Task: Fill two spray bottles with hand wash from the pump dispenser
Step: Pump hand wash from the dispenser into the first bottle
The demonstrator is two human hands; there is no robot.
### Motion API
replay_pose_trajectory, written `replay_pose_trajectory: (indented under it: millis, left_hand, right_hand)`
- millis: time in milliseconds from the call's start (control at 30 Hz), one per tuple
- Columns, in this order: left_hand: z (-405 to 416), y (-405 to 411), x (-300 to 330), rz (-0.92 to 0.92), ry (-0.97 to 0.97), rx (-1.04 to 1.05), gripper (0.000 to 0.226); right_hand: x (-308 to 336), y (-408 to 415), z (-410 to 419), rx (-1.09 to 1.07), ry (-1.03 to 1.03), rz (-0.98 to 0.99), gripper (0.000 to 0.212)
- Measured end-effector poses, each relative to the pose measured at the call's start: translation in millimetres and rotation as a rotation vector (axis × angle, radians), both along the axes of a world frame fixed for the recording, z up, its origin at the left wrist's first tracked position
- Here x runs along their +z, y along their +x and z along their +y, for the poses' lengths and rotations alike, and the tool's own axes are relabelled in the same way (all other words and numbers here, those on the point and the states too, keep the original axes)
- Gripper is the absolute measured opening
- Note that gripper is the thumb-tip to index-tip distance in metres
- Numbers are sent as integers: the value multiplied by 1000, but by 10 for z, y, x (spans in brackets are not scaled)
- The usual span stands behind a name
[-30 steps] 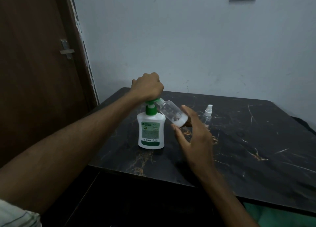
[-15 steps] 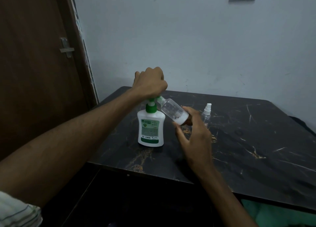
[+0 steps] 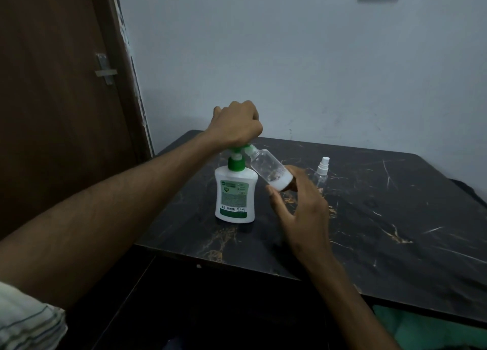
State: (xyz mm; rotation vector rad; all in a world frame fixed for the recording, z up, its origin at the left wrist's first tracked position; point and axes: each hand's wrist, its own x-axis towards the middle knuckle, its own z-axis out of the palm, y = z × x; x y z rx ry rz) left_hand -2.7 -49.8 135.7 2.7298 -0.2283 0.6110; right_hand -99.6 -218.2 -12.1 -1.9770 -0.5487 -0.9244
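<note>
A white pump dispenser [image 3: 235, 194] with a green pump head stands on the dark marble table [image 3: 395, 218]. My left hand [image 3: 235, 124] is curled into a fist over the pump head and presses on it. My right hand [image 3: 300, 207] holds a clear, uncapped spray bottle [image 3: 268, 171] by its base, tilted with its mouth against the pump nozzle. White hand wash has gathered at the bottle's lower end. A second clear spray bottle [image 3: 322, 174] with a white spray top stands upright just behind my right hand.
The table sits against a pale wall [image 3: 290, 60], with a brown door [image 3: 52, 86] to its left. The table's near edge runs diagonally from the lower left to the right. Something green [image 3: 432, 331] shows below the table at the lower right.
The pump head has risen from its pressed-down position a second ago, and my left fist has lifted with it. The clear bottle stays at the nozzle.
</note>
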Motion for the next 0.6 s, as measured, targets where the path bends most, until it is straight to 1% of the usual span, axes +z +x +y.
replay_pose_trajectory:
  millis: [200, 367, 600]
  left_hand:
    - [32, 13, -106, 55, -8, -6, 24]
    - [31, -18, -13, 54, -21, -15, 35]
    - [19, -20, -92, 85, -54, -50, 21]
  right_hand:
    - [-5, -4, -7, -11, 1, -1, 35]
    - [-10, -9, -4, -11, -5, 3, 36]
    - [-19, 3, -6, -10, -19, 10, 35]
